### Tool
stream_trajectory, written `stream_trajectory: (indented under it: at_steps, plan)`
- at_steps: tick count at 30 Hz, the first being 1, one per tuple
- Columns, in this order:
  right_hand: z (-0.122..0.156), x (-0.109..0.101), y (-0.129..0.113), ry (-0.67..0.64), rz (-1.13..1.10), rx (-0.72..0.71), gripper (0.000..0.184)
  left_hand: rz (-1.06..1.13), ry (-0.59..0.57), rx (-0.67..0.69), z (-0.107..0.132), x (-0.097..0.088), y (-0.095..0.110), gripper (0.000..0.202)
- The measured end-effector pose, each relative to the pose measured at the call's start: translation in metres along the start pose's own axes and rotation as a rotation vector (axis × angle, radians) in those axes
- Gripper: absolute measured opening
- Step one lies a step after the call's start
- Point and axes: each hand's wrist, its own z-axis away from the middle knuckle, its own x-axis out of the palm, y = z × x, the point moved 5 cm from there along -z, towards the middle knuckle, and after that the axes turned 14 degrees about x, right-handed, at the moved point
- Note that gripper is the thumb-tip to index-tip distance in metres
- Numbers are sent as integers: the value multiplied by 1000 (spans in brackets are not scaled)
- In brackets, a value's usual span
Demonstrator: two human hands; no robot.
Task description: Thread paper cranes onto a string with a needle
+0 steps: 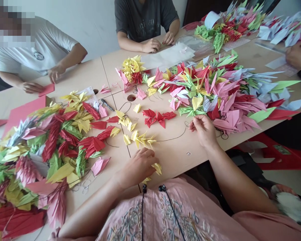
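- Yellow folded papers (142,138) up front in the head view, a small cluster on the table (173,162) just ahead of the wearer's left hand (140,164).
- Over to the right hand (204,130): raised at the near side, thumb and fingertips pinched together on what looks like the dark thread (174,138), which runs in a slack curve to that cluster. Whether a needle is there is too small to tell.
- Left hand, half curled, palm down, right at a single yellow piece (157,168); gripping or only touching, I cannot tell.
- Red folded papers (158,117) lie just beyond the cluster, with a big mixed heap (230,97) to the right and another bright pile (52,144) to the left.
- Handling call: that thread wants a light, steady pull, enough to lift the slack without crushing the thin points.
- Best, I'd judge, to pinch each piece at its thick, folded middle, and to hold the line clear of the nearby heap, where sharp tips could snag it.
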Motion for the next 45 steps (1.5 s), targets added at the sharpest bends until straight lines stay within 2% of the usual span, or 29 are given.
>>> stream_trajectory:
  at_steps: [3, 7, 9, 12, 14, 16, 18, 24, 32, 37, 40, 45]
  plan:
    - [7, 7, -8, -23, -8, -32, 38, 45, 96, 4, -1, -12, -1, 19]
    - [23, 34, -41, -126, -27, -114, 30, 112, 302, -22, 0, -48, 1, 20]
    - [34, 55, -69, -214, -36, -175, 23, 298, 469, -39, 3, -69, 4, 19]
    - [55, 90, -117, -349, -53, -287, 13, 767, 839, 13, 10, -101, 10, 18]
    - [71, 112, -145, -436, -73, -362, 8, 987, 1059, 85, 16, -119, 14, 18]
    - [87, 132, -166, -540, -130, -425, 3, 1108, 1216, 134, 22, -130, 18, 21]
    - [99, 148, -177, -607, -150, -469, 5, 1166, 1299, 160, 27, -137, 21, 22]
    - [107, 176, -172, -714, -73, -538, 12, 1140, 1286, 184, 36, -136, 19, 16]
    - [107, 179, -168, -726, 121, -656, 17, 856, 1223, 135, 36, -135, 18, 10]
    - [111, 183, -172, -815, 101, -683, 21, 847, 1225, 120, 33, -134, 19, 9]
    - [109, 183, -171, -839, 27, -616, 19, 927, 1227, 130, 32, -132, 17, 7]
    - [101, 186, -167, -978, -247, -314, 9, 1137, 1156, 215, 29, -129, 13, 5]
